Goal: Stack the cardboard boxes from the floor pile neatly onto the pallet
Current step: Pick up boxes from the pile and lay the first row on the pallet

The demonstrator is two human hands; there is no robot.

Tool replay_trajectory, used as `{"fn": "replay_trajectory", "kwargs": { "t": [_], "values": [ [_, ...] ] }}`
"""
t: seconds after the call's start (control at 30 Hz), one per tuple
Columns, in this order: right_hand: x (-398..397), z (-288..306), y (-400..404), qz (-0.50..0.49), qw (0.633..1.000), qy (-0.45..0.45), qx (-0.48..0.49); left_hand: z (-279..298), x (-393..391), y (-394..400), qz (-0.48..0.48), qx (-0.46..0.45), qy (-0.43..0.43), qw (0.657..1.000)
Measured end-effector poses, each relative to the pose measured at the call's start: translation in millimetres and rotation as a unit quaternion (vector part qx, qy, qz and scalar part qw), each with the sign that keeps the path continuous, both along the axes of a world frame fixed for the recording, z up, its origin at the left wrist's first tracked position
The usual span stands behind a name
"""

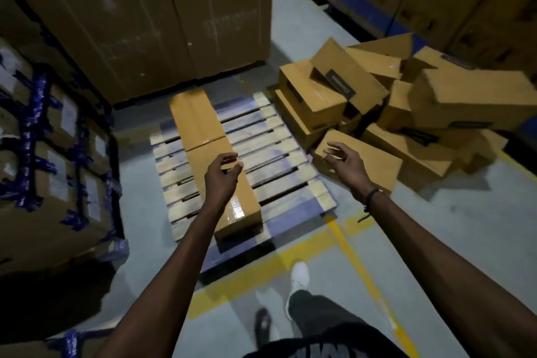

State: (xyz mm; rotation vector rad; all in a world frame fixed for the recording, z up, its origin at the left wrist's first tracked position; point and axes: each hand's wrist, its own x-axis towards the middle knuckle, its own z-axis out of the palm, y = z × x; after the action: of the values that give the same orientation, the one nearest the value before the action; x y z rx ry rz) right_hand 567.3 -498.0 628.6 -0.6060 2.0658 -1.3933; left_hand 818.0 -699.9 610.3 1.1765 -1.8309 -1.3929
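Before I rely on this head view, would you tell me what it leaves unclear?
- Printing on the black labels in the floor pile: too small and blurred.
- How many boxes are in the pile: they overlap, and the right edge cuts it off.
- The near box on the pallet: partly hidden by the left hand.

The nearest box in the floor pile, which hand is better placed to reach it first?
Probably the right hand: it hangs open directly over that box, while the left hand is over the boxes on the pallet.
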Motion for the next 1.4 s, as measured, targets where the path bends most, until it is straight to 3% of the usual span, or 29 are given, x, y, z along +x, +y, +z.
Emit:
{"fn": "replay_trajectory", "kwargs": {
  "t": [0.4,0.8,1.07,1.4],
  "values": [
    [-96,-13,157,-0.161,0.986,-0.019,-0.032,7,-149,100,-0.152,0.027,0.002,0.988],
    [-274,-26,255,-0.195,0.979,-0.045,-0.041,-25,-347,182,-0.149,0.029,-0.019,0.988],
    [-374,-43,245,-0.163,0.984,-0.067,-0.017,-44,-435,209,-0.145,0.070,-0.038,0.986],
    [-518,-79,151,-0.097,0.993,-0.048,0.048,-105,-561,145,-0.100,0.117,-0.075,0.985]
  ]
}}
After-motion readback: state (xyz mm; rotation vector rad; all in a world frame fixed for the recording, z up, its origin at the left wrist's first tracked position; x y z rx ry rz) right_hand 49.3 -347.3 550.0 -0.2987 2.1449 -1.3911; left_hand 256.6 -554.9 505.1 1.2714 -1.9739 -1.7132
